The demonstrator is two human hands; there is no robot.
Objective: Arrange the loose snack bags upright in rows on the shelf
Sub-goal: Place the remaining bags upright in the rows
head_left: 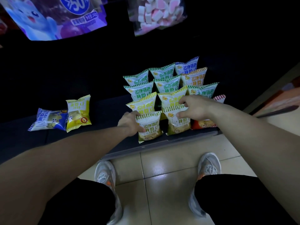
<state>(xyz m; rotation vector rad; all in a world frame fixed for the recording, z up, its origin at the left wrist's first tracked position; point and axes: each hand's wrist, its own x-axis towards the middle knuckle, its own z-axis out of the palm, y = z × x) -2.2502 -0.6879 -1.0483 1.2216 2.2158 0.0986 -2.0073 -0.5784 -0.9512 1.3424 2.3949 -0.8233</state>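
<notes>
Shelf (100, 111) is dark and low, with its near edge just above your shoes (209, 166) on the tiled floor (155, 159). Standing bags (165, 82) occupy its right part in rows running from near to far, mostly green-striped, with one blue and one orange at the far right. Your left hand (129, 122) grips the left edge of the near-left green bag (150, 127), fingers curled round its top corner and thumb on its face; the bag stands upright at the shelf's front edge. Your right hand (193, 108) rests over the top seam of the neighbouring green bag (177, 120), fingers spread and not closed on it. A red bag (203, 123) stands just right of that, partly hidden by your wrist. Two loose bags lie flat well to the left: a blue bag (48, 119) and a yellow bag (79, 113), touching each other. Larger packets hang above in the dark; their details are blurred.
</notes>
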